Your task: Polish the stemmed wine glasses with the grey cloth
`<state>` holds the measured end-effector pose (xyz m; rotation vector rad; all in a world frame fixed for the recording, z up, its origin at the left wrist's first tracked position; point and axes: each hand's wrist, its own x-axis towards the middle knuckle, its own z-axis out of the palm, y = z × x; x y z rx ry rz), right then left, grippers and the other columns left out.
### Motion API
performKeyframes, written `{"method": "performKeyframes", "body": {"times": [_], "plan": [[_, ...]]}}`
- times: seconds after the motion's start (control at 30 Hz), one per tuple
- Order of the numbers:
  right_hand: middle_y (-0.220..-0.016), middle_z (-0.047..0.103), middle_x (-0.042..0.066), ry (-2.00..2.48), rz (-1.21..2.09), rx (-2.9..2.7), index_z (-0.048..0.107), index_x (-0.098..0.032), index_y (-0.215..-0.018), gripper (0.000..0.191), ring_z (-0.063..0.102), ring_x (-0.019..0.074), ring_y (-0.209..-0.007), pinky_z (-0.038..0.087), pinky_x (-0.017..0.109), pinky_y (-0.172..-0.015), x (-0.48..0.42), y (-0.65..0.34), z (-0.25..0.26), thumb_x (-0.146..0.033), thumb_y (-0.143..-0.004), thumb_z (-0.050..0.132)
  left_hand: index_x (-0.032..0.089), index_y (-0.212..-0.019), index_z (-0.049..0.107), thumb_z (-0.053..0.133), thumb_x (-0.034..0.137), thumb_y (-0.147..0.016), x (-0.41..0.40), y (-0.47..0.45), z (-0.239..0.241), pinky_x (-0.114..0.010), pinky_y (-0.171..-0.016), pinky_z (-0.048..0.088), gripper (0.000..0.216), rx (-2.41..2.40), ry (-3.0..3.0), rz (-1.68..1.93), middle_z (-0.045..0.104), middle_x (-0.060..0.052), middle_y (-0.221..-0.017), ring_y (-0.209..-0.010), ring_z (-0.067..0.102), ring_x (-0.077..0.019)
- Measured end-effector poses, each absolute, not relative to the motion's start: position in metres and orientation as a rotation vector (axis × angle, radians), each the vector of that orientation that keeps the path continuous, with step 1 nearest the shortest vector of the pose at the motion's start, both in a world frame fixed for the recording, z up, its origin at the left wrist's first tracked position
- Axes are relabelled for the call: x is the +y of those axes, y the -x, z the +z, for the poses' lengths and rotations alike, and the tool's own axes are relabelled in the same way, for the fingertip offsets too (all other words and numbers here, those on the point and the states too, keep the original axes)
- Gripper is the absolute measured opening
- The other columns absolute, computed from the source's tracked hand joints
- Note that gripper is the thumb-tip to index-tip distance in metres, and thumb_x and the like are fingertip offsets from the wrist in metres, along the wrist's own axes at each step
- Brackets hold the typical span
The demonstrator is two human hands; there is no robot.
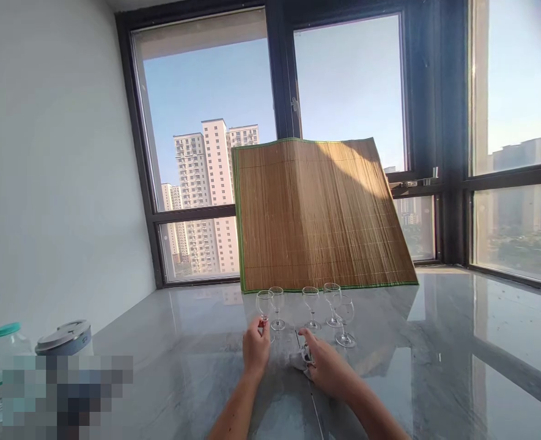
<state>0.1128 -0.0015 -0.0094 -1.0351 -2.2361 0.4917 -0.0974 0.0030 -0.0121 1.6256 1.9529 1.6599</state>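
Glass goblet [264, 302], low centre of frame; left hand [256, 349], grip narrow, pinches its stem. Right hand [329, 365], just beside, grip closed on a pale crumpled cloth [298, 360]. Four more stemmed glasses [311, 299] stand upright near the hands, on a glossy grey desk [173, 348]. Behind: slatted mat [316, 214], green-edged, propped before windows [348, 85]. Lower left: teal-capped bottle [10, 342], lidded cup [68, 342], both partly pixelated. Pale towers [217, 165] outside, left of centre.

Mat [316, 214] is finely striped in tan-brown, edged in bright green. Glasses [332, 297] in front of it are pretty much colourless, surface [169, 366] under it is veined in greys, window frame [280, 79] behind it is near-black, bottle cap [7, 330] left of it is teal-tinted.
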Motion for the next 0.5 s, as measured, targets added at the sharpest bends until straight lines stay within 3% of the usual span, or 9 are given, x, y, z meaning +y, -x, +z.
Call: {"method": "performKeyframes", "body": {"times": [0.23, 0.4, 0.5], "plan": [[-0.116, 0.064, 0.009, 0.906, 0.509, -1.936, 0.043, -0.024, -0.128, 0.071, 0.059, 0.0236, -0.108, 0.044, 0.034, -0.092, 0.012, -0.101, -0.02, -0.004, -0.061, 0.048, 0.02, -0.09, 0.068, 0.044, 0.039, -0.089, 0.0, 0.095, -0.011, -0.025, -0.066, 0.041, 0.031, 1.99, -1.727, 1.585, 0.072, -0.006, -0.086, -0.07, 0.064, -0.0183], [-0.115, 0.06, 0.01, 0.858, 0.438, -1.684, 0.037, -0.024, -0.131, 0.063, 0.061, 0.0225, -0.101, 0.046, 0.037, -0.091, 0.013, -0.102, -0.013, -0.012, -0.07, 0.051, 0.024, -0.102, 0.07, 0.045, 0.026, -0.09, -0.015, 0.087, -0.003, -0.026, -0.075, 0.041, 0.028, 2.12, -2.061, 1.374, 0.071, -0.007, -0.099, -0.091, 0.063, -0.0208], [-0.116, 0.061, 0.011, 0.824, 0.362, -1.7, 0.039, -0.024, -0.129, 0.061, 0.06, 0.0233, -0.104, 0.045, 0.037, -0.092, 0.009, -0.103, -0.009, -0.012, -0.071, 0.051, 0.024, -0.092, 0.072, 0.048, 0.016, -0.087, -0.018, 0.083, -0.001, -0.027, -0.074, 0.04, 0.026, 2.245, -2.271, 1.165, 0.068, -0.006, -0.088, -0.092, 0.06, -0.0219]]}}
